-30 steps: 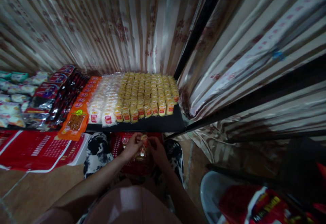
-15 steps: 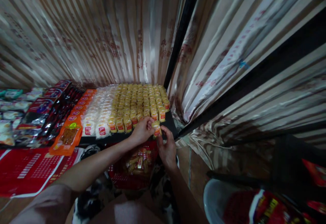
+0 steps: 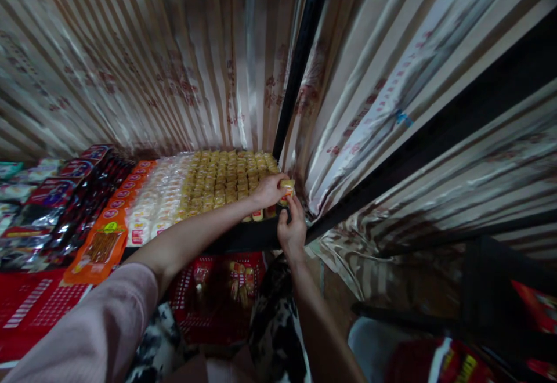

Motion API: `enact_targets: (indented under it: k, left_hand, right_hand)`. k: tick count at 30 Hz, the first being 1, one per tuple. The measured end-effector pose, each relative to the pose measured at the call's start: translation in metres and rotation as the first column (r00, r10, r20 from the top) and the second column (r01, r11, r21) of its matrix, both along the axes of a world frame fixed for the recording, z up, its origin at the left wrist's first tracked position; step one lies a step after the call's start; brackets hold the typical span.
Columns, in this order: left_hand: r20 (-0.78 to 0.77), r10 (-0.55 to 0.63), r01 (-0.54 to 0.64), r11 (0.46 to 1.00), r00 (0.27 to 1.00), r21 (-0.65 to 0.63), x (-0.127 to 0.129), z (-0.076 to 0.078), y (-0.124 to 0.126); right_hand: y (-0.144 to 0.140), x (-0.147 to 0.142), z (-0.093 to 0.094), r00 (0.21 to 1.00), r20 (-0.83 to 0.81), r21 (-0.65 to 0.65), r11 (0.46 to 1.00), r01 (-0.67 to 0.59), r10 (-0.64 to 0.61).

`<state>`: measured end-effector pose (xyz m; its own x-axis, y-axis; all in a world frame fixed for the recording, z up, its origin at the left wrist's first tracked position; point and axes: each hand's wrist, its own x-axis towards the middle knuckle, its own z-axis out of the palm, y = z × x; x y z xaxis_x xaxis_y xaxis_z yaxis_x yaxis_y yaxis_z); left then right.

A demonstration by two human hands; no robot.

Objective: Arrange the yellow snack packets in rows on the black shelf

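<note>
A small yellow wrapped snack packet (image 3: 287, 187) is pinched between the fingers of my left hand (image 3: 268, 191) and the fingertips of my right hand (image 3: 293, 225). It is at the right front corner of the tight rows of matching yellow packets (image 3: 217, 183) on the black shelf (image 3: 243, 236). My left forearm crosses in front of the rows and hides part of their front. Below the shelf, a red basket (image 3: 187, 304) contains several more yellow packets (image 3: 241, 287).
White packets (image 3: 150, 206), an orange snack bag (image 3: 107, 238) and dark red packs (image 3: 82, 209) lie left of the yellow rows. Striped curtain (image 3: 174, 69) hangs behind. A black post (image 3: 300, 64) and slanting bar (image 3: 391, 162) border the right side. A pale bucket (image 3: 369, 342) stands lower right.
Both hands have moved right and farther away with the yellow packet, from the front of the rows to their right corner. The view has shifted slightly.
</note>
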<state>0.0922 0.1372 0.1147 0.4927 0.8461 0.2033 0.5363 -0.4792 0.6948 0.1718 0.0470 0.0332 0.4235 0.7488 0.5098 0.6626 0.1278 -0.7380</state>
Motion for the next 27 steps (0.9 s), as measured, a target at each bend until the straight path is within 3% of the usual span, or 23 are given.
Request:
enact_targets:
  k: [4, 11, 16, 20, 27]
  left_hand:
    - [-0.091, -0.020, 0.019, 1.000, 0.996, -0.005, 0.010, -0.008, 0.013]
    - [-0.278, -0.015, 0.033, 0.998, 0.960, 0.059, 0.017, -0.028, 0.023]
    - [-0.408, 0.058, 0.027, 0.979, 0.911, 0.200, 0.016, -0.027, 0.020]
    - [-0.461, 0.034, 0.065, 0.978, 0.887, 0.198, 0.017, -0.025, 0.018]
    - [-0.471, 0.121, -0.001, 0.969, 0.874, 0.246, 0.019, -0.029, 0.017]
  right_hand:
    - [0.017, 0.006, -0.018, 0.998, -0.053, 0.019, 0.999, 0.028, -0.027]
    - [0.027, 0.008, -0.041, 0.997, -0.039, -0.066, 0.996, 0.057, -0.060]
    - [0.030, 0.007, -0.047, 0.998, -0.054, -0.102, 0.995, 0.022, -0.028]
    - [0.030, 0.005, -0.048, 0.997, -0.077, -0.136, 0.991, -0.002, -0.008]
    - [0.031, 0.007, -0.050, 0.996, -0.088, -0.155, 0.988, -0.018, 0.005]
